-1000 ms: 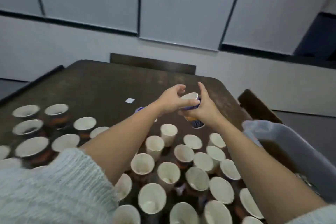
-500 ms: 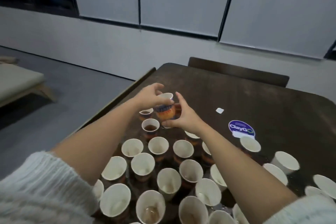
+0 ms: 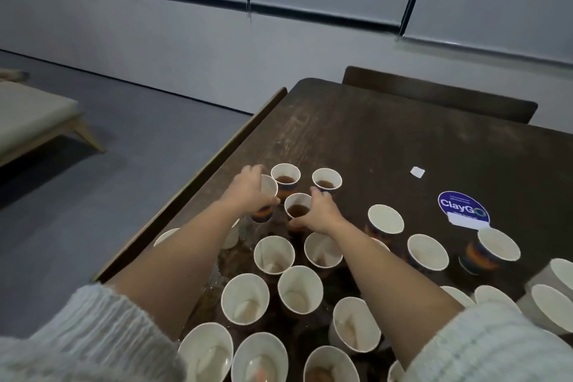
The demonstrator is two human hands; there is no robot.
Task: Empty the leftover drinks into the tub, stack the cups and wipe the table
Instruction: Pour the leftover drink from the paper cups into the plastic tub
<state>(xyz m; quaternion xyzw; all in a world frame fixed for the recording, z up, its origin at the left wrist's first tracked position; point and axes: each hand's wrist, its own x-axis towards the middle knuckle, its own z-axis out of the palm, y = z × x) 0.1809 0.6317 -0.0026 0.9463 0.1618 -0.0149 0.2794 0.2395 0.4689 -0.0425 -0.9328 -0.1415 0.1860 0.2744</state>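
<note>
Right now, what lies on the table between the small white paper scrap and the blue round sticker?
Nothing: in the head view, only bare dark table separates the paper scrap from the sticker.

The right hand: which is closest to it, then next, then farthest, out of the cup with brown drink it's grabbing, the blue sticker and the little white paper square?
From the right hand:
1. Cup with brown drink, in its grip.
2. White paper square, farther back on the right.
3. Blue sticker, far right.
The last two are nearly even.

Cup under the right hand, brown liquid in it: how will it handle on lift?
The paper cup likely has thin walls that dent under a firm squeeze. Its brown liquid sits low, so it is probably light but may slosh if tilted. The right hand grips near its rim.
</note>
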